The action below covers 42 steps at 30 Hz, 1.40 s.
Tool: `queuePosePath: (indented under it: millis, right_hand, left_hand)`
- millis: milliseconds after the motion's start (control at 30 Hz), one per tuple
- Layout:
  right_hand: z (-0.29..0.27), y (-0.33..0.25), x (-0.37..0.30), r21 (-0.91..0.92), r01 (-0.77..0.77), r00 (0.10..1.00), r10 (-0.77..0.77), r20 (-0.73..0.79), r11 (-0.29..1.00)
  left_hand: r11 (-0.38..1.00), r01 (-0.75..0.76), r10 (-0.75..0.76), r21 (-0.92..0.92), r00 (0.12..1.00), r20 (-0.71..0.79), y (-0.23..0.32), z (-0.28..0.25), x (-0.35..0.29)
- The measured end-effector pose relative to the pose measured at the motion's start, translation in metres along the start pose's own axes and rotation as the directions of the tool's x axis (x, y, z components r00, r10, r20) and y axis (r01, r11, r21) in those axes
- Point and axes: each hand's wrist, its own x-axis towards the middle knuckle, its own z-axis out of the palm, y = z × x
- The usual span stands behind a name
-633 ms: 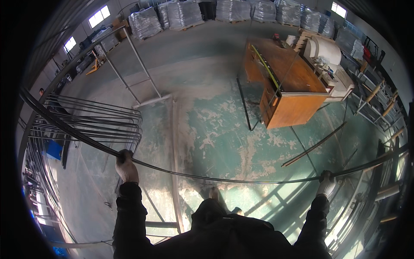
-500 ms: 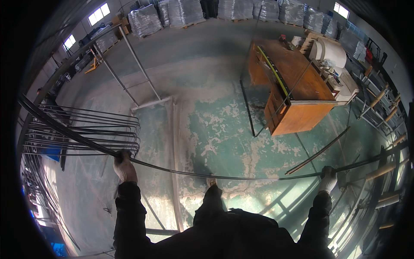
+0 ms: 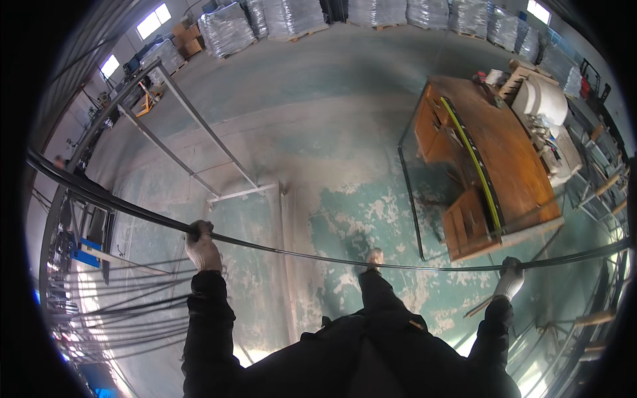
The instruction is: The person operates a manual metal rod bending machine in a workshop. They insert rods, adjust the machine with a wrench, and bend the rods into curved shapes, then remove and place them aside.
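A thin bundle of long dark metal rods [image 3: 318,259] stretches across in front of me, appearing bowed, and runs out toward both sides of the picture. My left hand [image 3: 204,251], in a pale work glove, is closed around the rods on the left. Farther right, my right hand [image 3: 509,282], gloved the same way, grips the same bundle. Between the hands the rods hang above the floor, and my shoe [image 3: 375,257] shows just beyond them. Exactly how many rods are in the bundle I cannot make out.
A grey metal frame [image 3: 209,132] stands ahead on the left. Bent dark rods [image 3: 139,308] lie low beside my left arm, blurred. To the right is a wooden desk [image 3: 514,142] with a yellow-green strip [image 3: 472,159] on top. Wrapped pallets [image 3: 292,18] line the far wall.
The view has moved forward: the desk and the frame look nearer, and the bent rods on the left have dropped back beside me. Both hands keep hold of the rods.
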Motion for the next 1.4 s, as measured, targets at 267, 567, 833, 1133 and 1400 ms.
queuePosePath:
  millis: [267,567,833,1133,1400]
  right_hand:
    - [0.301,0.023,0.133,-0.246,0.046,0.997,-0.028,0.077,0.968]
    - [0.642,-0.004,0.264,-0.001,0.037,0.987,-0.037,0.157,0.999]
    - [0.929,0.005,0.326,-0.065,0.060,0.971,-0.043,0.237,0.996]
    - [1.208,-0.013,0.413,-0.104,0.054,0.971,-0.028,0.239,0.993]
    - [1.444,0.076,0.469,-0.209,-0.035,0.973,0.081,0.216,0.977]
  left_hand:
    - [0.998,0.065,-0.064,0.026,0.997,-0.045,-0.030,0.187,0.185]
    - [0.999,0.026,-0.028,-0.018,0.996,-0.082,-0.091,0.346,0.414]
    - [0.997,0.070,-0.072,-0.021,0.988,-0.134,-0.191,0.496,0.639]
    - [0.991,0.121,-0.126,-0.053,0.987,-0.105,-0.259,0.620,0.854]
    - [0.955,0.295,-0.290,-0.008,0.932,-0.219,-0.311,0.739,0.983]
